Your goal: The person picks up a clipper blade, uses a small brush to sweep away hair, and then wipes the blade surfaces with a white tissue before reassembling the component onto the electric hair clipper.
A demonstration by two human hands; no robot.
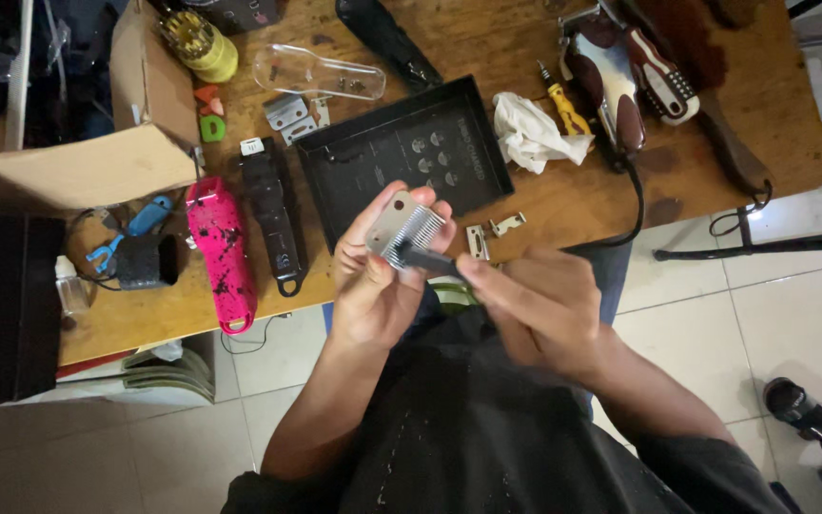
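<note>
The person's left hand (373, 276) is raised above the near edge of the wooden table (487, 38), its fingers and thumb closed around a toothed metal clipper blade (407, 227), which it holds by the edges with the teeth pointing down and to the right. The right hand (539, 309) is pinched shut on a small dark brush-like tool (425, 258), whose tip touches the teeth of the blade; the exact kind of tool is hard to tell because it is small and partly covered by the fingers. Behind the hands, a shallow black tray (335, 181) lies on the table, and just beside its near right corner sit two small metal parts (492, 233). To the left of the tray lies a black clipper body (273, 224), and next to that a pink clipper shell (223, 249) speckled with black. A crumpled white cloth (525, 131) rests at the tray's right side, touching a yellow-handled screwdriver (563, 103). Further right lies a dark red and silver corded clipper (611, 86), its cable trailing off the table edge. Near the far edge are a clear plastic cover (321, 74) and a yellow round container (204, 43). An open cardboard box (78, 162) stands at the left end of the table, with a blue clip (145, 221) just in front of it. Below the table the floor is pale tile.
</note>
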